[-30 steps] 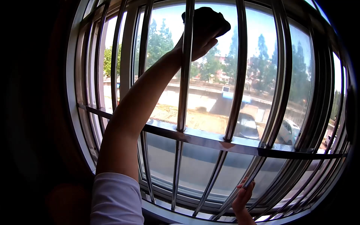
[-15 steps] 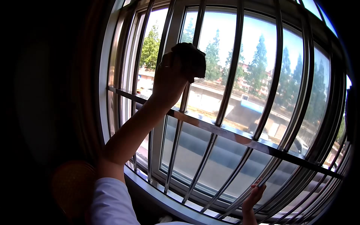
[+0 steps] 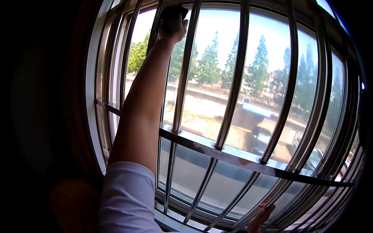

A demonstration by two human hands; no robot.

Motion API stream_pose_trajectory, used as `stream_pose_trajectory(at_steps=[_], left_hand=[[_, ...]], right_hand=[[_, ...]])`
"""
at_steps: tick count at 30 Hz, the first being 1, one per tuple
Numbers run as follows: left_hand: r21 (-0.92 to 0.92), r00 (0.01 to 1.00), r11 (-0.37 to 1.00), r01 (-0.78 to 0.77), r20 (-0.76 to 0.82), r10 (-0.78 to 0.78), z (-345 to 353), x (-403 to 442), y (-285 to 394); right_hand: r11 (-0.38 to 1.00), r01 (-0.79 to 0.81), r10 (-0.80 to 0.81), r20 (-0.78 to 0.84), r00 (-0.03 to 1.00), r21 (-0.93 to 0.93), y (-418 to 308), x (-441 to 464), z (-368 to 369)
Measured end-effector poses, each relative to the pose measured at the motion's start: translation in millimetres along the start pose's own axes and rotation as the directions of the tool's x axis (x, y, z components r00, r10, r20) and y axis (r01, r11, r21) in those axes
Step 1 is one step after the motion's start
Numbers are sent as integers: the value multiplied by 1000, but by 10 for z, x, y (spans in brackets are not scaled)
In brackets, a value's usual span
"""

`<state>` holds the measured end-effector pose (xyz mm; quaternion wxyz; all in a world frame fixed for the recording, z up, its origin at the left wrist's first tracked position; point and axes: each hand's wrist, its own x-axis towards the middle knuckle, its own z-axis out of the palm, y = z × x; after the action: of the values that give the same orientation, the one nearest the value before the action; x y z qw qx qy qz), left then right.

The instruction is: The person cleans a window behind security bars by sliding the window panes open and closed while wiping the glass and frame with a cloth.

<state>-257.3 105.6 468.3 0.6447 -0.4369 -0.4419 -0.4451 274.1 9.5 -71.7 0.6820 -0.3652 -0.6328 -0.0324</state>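
My left hand (image 3: pixel 176 32) is raised high at the upper left of the window, its fingers closed on a dark cloth (image 3: pixel 170 16). The cloth is bunched near the top of the window frame, between two upright metal bars. The bare left forearm passes in front of the horizontal rail (image 3: pixel 237 156). Low on the right, my right hand (image 3: pixel 261 218) is closed round a slanting metal bar (image 3: pixel 276 191), its fingertips showing. Behind the bars stands the window glass (image 3: pixel 210 58).
More upright bars (image 3: pixel 233 85) cross the whole window. Beyond the glass are trees (image 3: pixel 258 64), a wall, a paved yard and parked vehicles. A rounded brownish object (image 3: pixel 74 204) is dim at the lower left. The left side is dark.
My left hand with the cloth first came down and left, then rose up and slightly left to the top of the frame. The view has shifted too. My right hand stays at its bar.
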Motion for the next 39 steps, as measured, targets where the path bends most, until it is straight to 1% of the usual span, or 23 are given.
stream_pose_trajectory(at_steps=[4, 5, 6, 8, 9, 11, 12, 13, 15, 17, 18, 21, 23, 25, 27, 28, 29, 30, 32, 34, 36, 38, 39], left_hand=[[53, 974, 976, 212, 71, -216, 382, 154, -108], [28, 992, 997, 75, -100, -72, 595, 99, -266], [36, 994, 997, 73, -88, -70, 554, 1, -254], [181, 985, 975, 130, 85, -148, 451, -321, -172], [191, 984, 973, 128, 95, -148, 341, -503, -98], [107, 921, 971, 214, 309, -237, 2, -1040, 173], [76, 872, 962, 262, 409, -269, -180, -1250, 268], [161, 729, 979, 124, 655, -200, -353, -1414, 327], [150, 349, 970, 192, 913, -211, -731, -1699, 479], [115, 190, 968, 224, 969, -159, -833, -1985, 474], [87, 189, 996, 34, 978, -92, -787, -2182, 410], [382, 80, 911, 157, 914, -398, -1253, -2107, 975], [416, 123, 901, 122, 895, -429, -1572, -1979, 1059], [159, 396, 929, 334, 871, -291, -1669, -1995, 894], [11, 733, 939, 343, 622, -275, -2033, -2125, 1005], [-24, 917, 985, 173, 368, -152, -2196, -2251, 1019], [32, 962, 990, 139, 232, -143, -2385, -2377, 1048], [68, 970, 980, 188, 143, -196, -2589, -2533, 1123], [136, 952, 954, 268, 113, -284, -2724, -3076, 1177], [19, 816, 870, 492, 337, -469, -2699, -3674, 1339], [-142, 862, 869, 475, 276, -426, -2420, -4077, 1510], [-264, 822, 804, 533, 386, -418, -2186, -4119, 1544], [-336, 858, 806, 487, 358, -369, -2064, -4023, 1468]], right_hand=[[986, 48, -50, -4, 999, -161, -117, 28, -32], [986, 38, -36, 11, 999, -161, -144, 31, -31], [981, 51, -53, -5, 999, -187, -166, 60, -5], [976, 58, -59, 0, 998, -212, -212, 56, -2], [982, 53, -52, 7, 999, -182, -208, 70, 13], [989, 68, -66, 19, 998, -129, -86, 13, -22], [991, 63, -60, 31, 998, -119, -91, 5, -29], [999, 29, -27, 48, 999, -40, -125, 18, -31], [998, 30, -33, 60, 998, 57, -91, 19, -39], [997, 38, -40, 35, 999, 66, -138, 44, 31], [996, 57, -57, -2, 998, 66, -163, 63, 53], [996, 90, -90, 26, 996, 4, -79, 63, 16], [924, 252, -261, 8, 965, -288, -148, 100, -8], [873, 293, -353, -91, 931, -389, -287, 72, -20], [819, 410, -454, -17, 891, -402, -442, 38, -49], [811, 465, -480, 51, 876, -354, -513, -31, -52], [860, 458, -452, 81, 888, -224, -569, -101, 40], [853, 488, -457, 189, 869, -185, -688, -97, 111], [940, 342, -333, 224, 916, -4, -828, -134, 383], [964, 262, -261, 278, 924, 34, -864, -100, 613], [972, 208, -230, 237, 944, 113, -852, -158, 864], [923, -75, -17, 237, 971, 377, -799, -184, 990], [923, -190, 103, 262, 960, 334, -801, -197, 976]])
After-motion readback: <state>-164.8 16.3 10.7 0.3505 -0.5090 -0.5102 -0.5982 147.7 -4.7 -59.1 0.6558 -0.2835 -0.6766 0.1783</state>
